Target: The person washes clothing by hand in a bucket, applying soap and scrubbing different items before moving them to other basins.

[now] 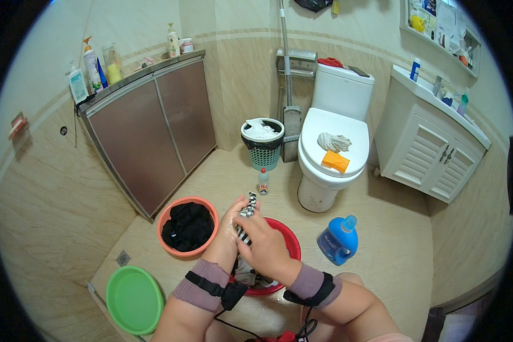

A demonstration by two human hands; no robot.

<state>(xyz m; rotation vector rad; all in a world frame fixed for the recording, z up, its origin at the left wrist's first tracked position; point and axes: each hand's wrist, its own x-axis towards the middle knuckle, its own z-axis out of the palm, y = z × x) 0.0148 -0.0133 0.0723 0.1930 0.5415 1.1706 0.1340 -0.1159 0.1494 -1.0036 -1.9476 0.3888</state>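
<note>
Both of my hands are closed on a black-and-white checked cloth (pixel 248 210), squeezed into a narrow strip. My left hand (pixel 228 223) grips it from the left, with light suds or wetness on the skin. My right hand (pixel 264 242) wraps over its lower part, so much of the cloth is hidden. Beneath them stands a red basin (pixel 294 245) holding bunched grey and dark laundry (pixel 246 276), partly covered by my forearms. A black strap is fastened round each sleeve.
An orange basin (pixel 215 231) of black clothes and a green basin (pixel 134 299) stand left. A blue detergent jug (pixel 337 242) is right of the red basin. Ahead are a small bottle (pixel 263 182), a waste bin (pixel 263 153) and a toilet (pixel 315 191). Cables hang below my wrists.
</note>
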